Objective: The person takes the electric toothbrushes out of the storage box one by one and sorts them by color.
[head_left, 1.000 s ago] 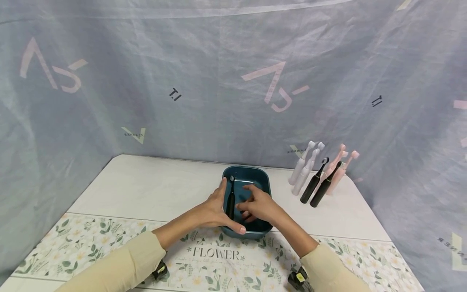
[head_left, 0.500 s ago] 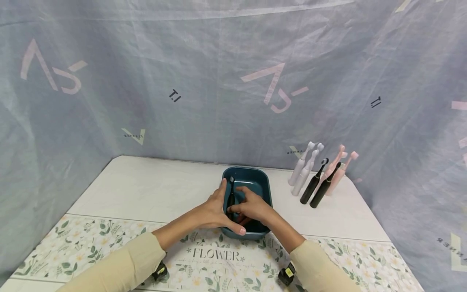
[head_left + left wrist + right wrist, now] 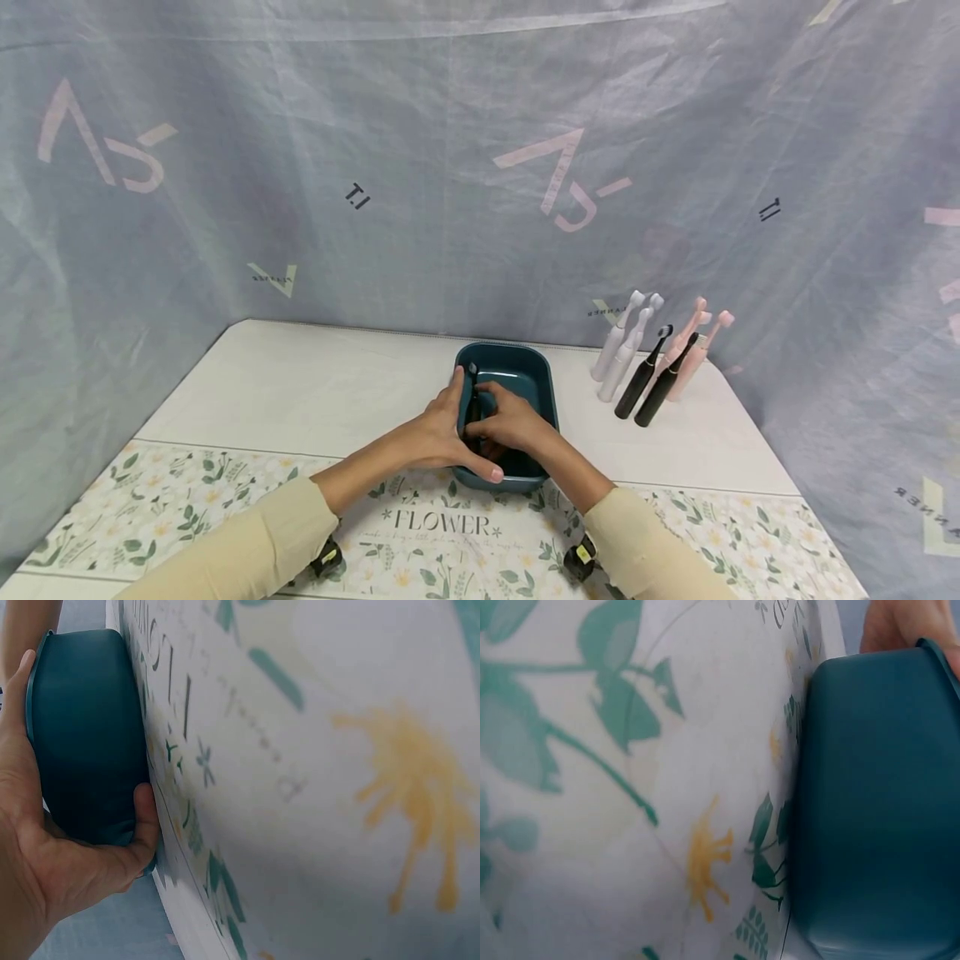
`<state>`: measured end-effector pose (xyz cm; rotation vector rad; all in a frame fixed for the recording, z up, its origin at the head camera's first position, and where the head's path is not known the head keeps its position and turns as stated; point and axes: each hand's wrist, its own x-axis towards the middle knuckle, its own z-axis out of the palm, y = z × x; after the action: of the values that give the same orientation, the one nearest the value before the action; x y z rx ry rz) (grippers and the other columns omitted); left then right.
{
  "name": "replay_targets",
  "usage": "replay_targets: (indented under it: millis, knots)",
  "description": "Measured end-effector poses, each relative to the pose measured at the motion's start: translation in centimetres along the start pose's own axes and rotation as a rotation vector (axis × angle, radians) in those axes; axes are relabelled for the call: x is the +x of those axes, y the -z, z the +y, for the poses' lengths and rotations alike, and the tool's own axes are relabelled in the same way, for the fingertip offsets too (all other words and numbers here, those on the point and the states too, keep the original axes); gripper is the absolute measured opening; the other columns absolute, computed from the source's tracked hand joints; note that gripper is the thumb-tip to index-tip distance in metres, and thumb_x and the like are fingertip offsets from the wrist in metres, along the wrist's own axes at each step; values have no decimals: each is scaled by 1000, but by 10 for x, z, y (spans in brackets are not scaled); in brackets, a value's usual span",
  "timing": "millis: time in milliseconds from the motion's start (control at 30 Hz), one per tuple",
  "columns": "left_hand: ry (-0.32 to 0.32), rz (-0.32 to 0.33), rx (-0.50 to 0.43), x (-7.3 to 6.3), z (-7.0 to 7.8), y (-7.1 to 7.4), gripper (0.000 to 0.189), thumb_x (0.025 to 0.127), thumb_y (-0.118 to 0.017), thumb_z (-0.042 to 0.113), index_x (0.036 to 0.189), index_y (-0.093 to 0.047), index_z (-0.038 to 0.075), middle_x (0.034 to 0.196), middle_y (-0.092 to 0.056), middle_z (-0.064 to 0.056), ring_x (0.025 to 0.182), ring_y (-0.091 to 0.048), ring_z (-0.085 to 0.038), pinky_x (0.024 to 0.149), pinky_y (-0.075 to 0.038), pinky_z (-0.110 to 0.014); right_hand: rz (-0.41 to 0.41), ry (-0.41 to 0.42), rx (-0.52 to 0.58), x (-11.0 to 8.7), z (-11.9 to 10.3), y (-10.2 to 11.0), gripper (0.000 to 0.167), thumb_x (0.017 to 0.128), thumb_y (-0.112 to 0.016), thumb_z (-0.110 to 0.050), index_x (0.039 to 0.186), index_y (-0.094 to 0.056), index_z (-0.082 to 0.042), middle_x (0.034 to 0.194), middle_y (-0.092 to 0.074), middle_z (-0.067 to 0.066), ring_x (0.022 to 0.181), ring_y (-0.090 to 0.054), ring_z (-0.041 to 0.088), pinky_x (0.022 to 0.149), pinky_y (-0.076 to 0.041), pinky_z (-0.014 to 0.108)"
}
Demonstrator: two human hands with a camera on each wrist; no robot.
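A dark teal basin [image 3: 531, 382] stands on the table. Inside it, along the left wall, lies a black electric toothbrush [image 3: 474, 407], its brush head pointing away from me. My left hand [image 3: 435, 437] holds the basin from the left, spread around its near left corner; the left wrist view shows the basin's outer wall [image 3: 90, 735] with the fingers bent against it. My right hand [image 3: 513, 423] reaches down into the basin and grips the toothbrush handle between thumb and fingers. Its lower fingers are partly hidden. The right wrist view shows mostly the basin's outer wall [image 3: 877, 802].
To the right of the basin stand several upright electric toothbrushes: white ones [image 3: 621, 354], black ones [image 3: 663, 390] and pink ones [image 3: 693, 367]. A floral cloth [image 3: 247, 508] covers the table's near part. A grey curtain [image 3: 420, 167] hangs behind and at both sides.
My right hand has moved left inside the basin, from its middle to the black electric toothbrush, and its fingers have closed in on the handle. The left hand stays at the basin.
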<state>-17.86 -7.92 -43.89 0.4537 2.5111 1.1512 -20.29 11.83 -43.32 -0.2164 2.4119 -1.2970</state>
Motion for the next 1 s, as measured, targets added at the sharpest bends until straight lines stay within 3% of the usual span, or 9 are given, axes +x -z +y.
replay_targets:
  millis: [333, 533, 800, 1000]
  knots:
    - [-4, -3, -12, 1, -2, 0, 172, 67, -101, 77, 181, 19, 31, 192, 1, -15, 176, -15, -49, 129, -39, -74, -3, -2, 53, 0, 0, 0, 88, 100, -80, -24, 176, -38, -10, 89, -79, 11, 68, -77, 18, 66, -67, 36]
    - [1, -5, -7, 2, -3, -2, 172, 66, -101, 77, 181, 19, 30, 192, 1, -16, 176, -14, -49, 130, -38, -75, -29, -21, 161, -3, 2, 4, 90, 102, -77, -21, 179, -30, -15, 84, -76, 13, 62, -73, 19, 62, -68, 39]
    - [-3, -5, 21, 5, -4, -3, 172, 66, -99, 79, 180, 20, 31, 192, 1, -16, 176, -14, -49, 131, -37, -75, 55, -3, 149, -8, 2, 10, 93, 98, -77, -19, 179, -32, -26, 100, -74, 15, 72, -73, 24, 61, -69, 45]
    - [-1, -4, 19, 3, -4, -1, 172, 66, -100, 78, 180, 21, 31, 192, 3, -16, 176, -13, -50, 130, -37, -76, 82, 29, 161, -12, -1, 15, 95, 99, -76, -17, 179, -29, -31, 101, -73, 14, 78, -73, 25, 64, -69, 46]
